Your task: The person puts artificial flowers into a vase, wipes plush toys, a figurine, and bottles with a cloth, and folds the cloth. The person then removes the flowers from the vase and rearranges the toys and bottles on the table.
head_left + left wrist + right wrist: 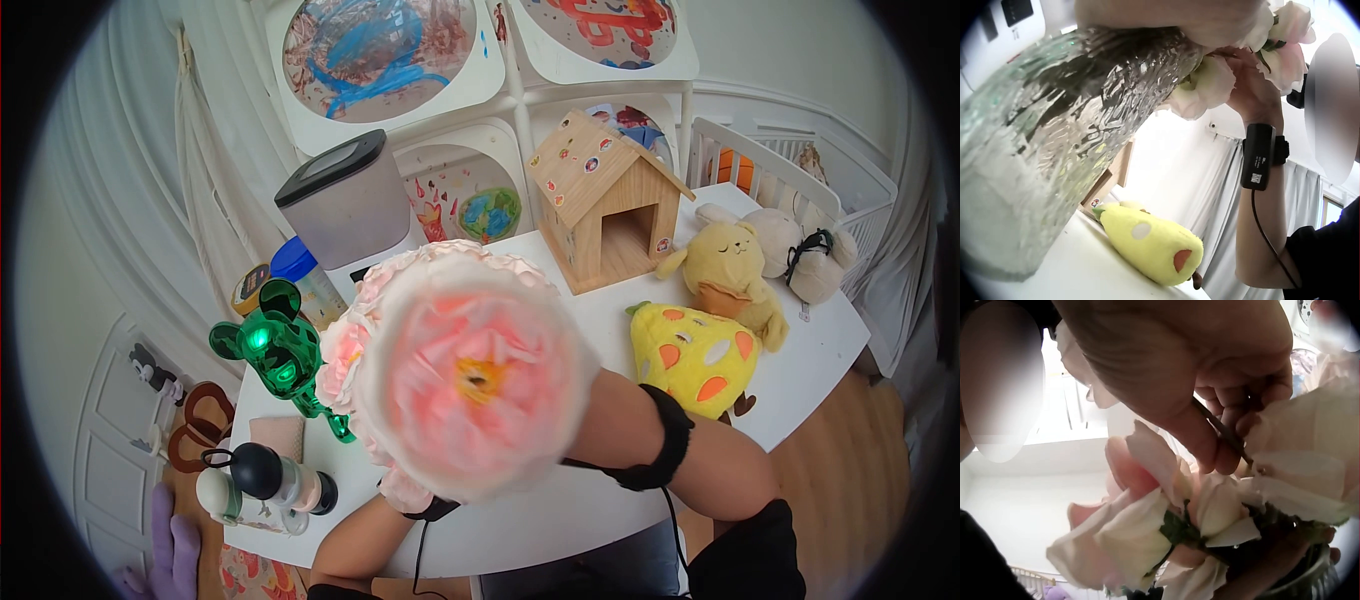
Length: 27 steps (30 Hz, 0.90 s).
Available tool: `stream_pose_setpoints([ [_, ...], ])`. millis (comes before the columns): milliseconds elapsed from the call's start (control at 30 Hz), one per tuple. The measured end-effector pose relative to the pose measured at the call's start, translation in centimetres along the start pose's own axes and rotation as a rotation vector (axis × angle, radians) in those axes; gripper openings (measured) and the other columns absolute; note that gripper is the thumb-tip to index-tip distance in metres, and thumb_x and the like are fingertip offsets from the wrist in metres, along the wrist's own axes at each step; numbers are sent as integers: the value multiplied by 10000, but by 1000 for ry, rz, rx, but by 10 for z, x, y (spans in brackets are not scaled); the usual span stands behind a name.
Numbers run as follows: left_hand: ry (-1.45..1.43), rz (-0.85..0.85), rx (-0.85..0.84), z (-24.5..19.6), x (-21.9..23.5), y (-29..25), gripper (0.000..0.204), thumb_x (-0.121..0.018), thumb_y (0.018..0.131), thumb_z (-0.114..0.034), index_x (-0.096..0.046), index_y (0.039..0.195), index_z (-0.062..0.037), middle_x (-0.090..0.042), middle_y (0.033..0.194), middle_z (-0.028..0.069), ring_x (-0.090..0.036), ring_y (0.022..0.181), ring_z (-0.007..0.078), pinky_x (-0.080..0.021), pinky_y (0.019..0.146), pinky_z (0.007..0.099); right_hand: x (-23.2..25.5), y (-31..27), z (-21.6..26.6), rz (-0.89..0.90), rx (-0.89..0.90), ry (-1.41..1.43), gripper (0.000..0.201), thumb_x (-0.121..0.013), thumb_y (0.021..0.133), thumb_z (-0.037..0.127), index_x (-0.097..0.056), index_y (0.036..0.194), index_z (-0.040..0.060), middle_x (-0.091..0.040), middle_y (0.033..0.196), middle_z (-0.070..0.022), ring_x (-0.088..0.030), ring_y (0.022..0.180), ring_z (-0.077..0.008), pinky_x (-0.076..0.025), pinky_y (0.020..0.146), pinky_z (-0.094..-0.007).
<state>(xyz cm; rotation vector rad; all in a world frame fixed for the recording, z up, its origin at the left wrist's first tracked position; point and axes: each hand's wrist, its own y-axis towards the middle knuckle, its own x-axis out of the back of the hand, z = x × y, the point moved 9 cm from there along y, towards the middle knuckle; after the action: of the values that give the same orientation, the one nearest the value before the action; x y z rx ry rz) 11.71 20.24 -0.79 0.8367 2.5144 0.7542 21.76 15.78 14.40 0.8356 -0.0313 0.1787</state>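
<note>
A large pink-and-white artificial-looking flower (475, 385) fills the middle of the head view, hiding both hands there. More pale pink flowers (1141, 531) with green leaves crowd the mouth of a rippled clear glass vase (1054, 144). My left hand (1172, 17) grips the vase near its rim, and the vase looks tilted in the left wrist view. Above the bouquet, my right hand (1191, 369) pinches a thin dark stem (1225, 432) between thumb and fingers, close under a flower head (1310, 450).
On the white table (800, 370) stand a wooden house (610, 200), a yellow plush (695, 360), a pale yellow plush dog (725, 265), a shiny green bear figure (285, 350), a black-capped bottle (262, 470), a blue-lidded jar (300, 268) and a grey bin (350, 205).
</note>
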Motion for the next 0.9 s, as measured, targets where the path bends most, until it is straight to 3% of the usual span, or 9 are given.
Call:
stream_pose_setpoints([
  [100, 96, 14, 3, -14, 18, -23, 297, -441, 924, -206, -505, 1161, -39, -643, 1035, 145, -561, 1025, 275, -447, 929, 449, 5, 5, 1, 5, -22, 142, 252, -665, 812, 122, -651, 1036, 6, -670, 1022, -174, -616, 1026, -342, -499, 863, -392],
  [167, 161, 29, 6, -21, 19, -31, 297, -441, 921, -202, -507, 1155, -31, -651, 1029, 156, -563, 1029, 275, -452, 936, 447, 2, 13, 9, 150, 25, -229, 469, -668, 894, 151, -532, 1329, 41, -585, 1321, -118, -577, 1195, -222, -504, 980, -370],
  [233, 190, 48, 9, -18, 19, -29, 298, -441, 920, -200, -508, 1153, -27, -655, 1025, 162, -564, 1032, 275, -455, 939, 446, 2, 25, 4, 138, 111, -395, 442, -704, 847, 158, -589, 1256, 36, -645, 1209, -137, -618, 1113, -273, -500, 944, -400],
  [333, 188, 99, 32, -16, 15, -25, 304, -439, 927, -201, -511, 1157, -16, -646, 1046, 168, -565, 1044, 279, -456, 947, 445, 6, 37, 8, 224, -218, -352, 132, -667, 835, 82, -656, 922, -16, -680, 819, -145, -654, 787, -302, -515, 773, -390],
  [433, 192, 128, 51, -14, 14, -26, 311, -438, 935, -203, -514, 1162, -5, -638, 1067, 175, -566, 1057, 284, -456, 955, 444, 23, 37, 16, 57, -321, -348, 90, -647, 826, 46, -603, 812, -31, -645, 747, -148, -635, 728, -288, -505, 710, -389],
  [500, 196, 151, 71, -13, 13, -27, 316, -437, 940, -204, -516, 1165, 3, -632, 1081, 179, -567, 1066, 286, -456, 960, 443, 25, 32, 17, -10, -242, -391, 57, -615, 818, 7, -575, 808, -33, -594, 651, -120, -621, 684, -277, -497, 689, -387],
  [600, 201, 189, 89, -12, 10, -25, 323, -435, 948, -205, -520, 1170, 14, -623, 1102, 185, -568, 1079, 291, -457, 968, 442, 17, 27, 13, 40, -241, -501, 118, -579, 808, -33, -589, 925, -27, -623, 816, -145, -624, 765, -282, -498, 712, -396],
  [667, 208, 207, 100, -12, 9, -24, 329, -434, 953, -206, -522, 1173, 21, -618, 1116, 190, -569, 1087, 294, -457, 973, 442, 6, 31, 56, -60, 247, -310, 225, -554, 784, -49, -565, 1008, -32, -572, 1000, -260, -597, 933, -419, -485, 738, -477],
  [900, 216, 280, 163, -11, 2, -28, 348, -430, 970, -210, -529, 1184, 46, -597, 1165, 205, -571, 1117, 304, -459, 992, 440, -29, 40, 67, 162, 357, -746, 225, -621, 826, 27, -572, 1042, -14, -545, 1025, -222, -605, 943, -363, -523, 762, -423],
])
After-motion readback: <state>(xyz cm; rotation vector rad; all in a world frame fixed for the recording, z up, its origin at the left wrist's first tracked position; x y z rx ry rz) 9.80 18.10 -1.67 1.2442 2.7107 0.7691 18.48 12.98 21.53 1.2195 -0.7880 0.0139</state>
